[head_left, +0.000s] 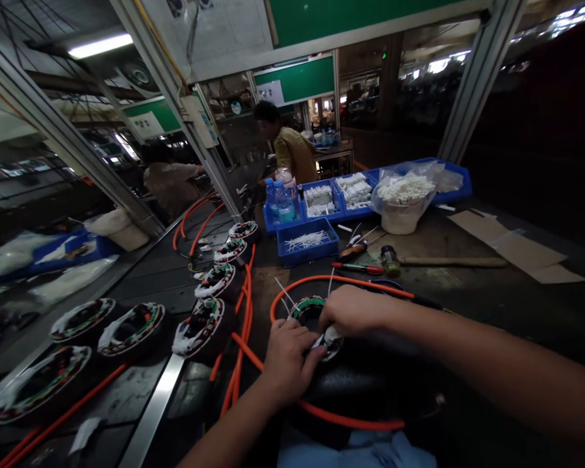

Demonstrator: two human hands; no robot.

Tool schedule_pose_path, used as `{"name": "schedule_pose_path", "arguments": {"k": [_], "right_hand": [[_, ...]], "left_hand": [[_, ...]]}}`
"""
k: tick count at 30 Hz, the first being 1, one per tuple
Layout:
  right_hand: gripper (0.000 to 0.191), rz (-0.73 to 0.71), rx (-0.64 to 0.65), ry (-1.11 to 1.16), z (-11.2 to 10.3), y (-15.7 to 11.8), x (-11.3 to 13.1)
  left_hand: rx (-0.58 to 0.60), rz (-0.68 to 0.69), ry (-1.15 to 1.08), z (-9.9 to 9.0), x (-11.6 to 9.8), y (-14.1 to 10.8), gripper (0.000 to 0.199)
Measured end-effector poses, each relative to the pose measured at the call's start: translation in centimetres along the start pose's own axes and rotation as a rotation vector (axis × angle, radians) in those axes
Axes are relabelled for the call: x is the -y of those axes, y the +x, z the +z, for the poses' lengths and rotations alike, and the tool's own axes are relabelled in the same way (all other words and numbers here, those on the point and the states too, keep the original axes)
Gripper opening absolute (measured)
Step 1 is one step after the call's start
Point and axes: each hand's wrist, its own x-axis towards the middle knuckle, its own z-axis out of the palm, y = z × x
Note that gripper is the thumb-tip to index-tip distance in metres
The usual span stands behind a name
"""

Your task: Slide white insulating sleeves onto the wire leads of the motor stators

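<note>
A motor stator [309, 304] with green and white windings sits in front of me, its lower part dark and hidden by my arms. White cable ties [283, 294] stick up from its far edge. My left hand [291, 354] rests on the near left side of the ring, fingers and thumb closed on its rim. Across from it, my right hand [353, 311] is curled with its fingertips down at the ring's inside edge; what they pinch is hidden. Between the two hands shows a bit of white material [330, 335]. An orange cable [316, 278] loops around the stator.
More stators [202, 328] stand at the left with orange cables [244, 312]. Behind are a blue bin of cable ties [308, 252], blue trays of white tubes [316, 188], bottles [283, 203], a bucket [400, 218], a red marker [358, 267], a hammer [392, 260] and cardboard [511, 247]. Co-workers [295, 153] sit beyond.
</note>
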Motion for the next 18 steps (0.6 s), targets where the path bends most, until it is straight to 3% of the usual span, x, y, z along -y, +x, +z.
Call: {"name": "schedule_pose_path", "arguments": {"k": [5,8,10,12,13,15,18], "right_hand": [[0.021,-0.031,-0.038,-0.014,0.6,-1.0,0.7],[0.023,-0.103,-0.077,0.167,1.4,-1.7,-1.1],[0.023,-0.065,-0.138,0.366,1.3,-1.4,-4.6],[0.023,0.199,-0.317,0.439,0.9,-0.2,-9.4],[0.024,0.411,-0.439,0.383,0.6,0.5,-12.0],[0.030,0.652,-0.569,0.284,0.0,2.3,-17.0],[0.038,0.755,-0.624,0.196,-0.9,5.4,-22.6]], "left_hand": [[-0.092,0.204,0.095,0.6,1.0,0.0,0.018],[-0.177,0.303,0.122,1.3,1.7,0.2,0.020],[-0.201,0.315,0.131,1.8,2.0,0.3,0.019],[-0.228,0.322,0.142,2.3,2.3,0.2,0.022],[-0.236,0.331,0.154,2.6,2.6,0.2,0.026],[-0.247,0.335,0.159,3.4,3.3,-0.1,0.028],[-0.235,0.300,0.120,4.8,4.8,-0.5,0.021]]}}
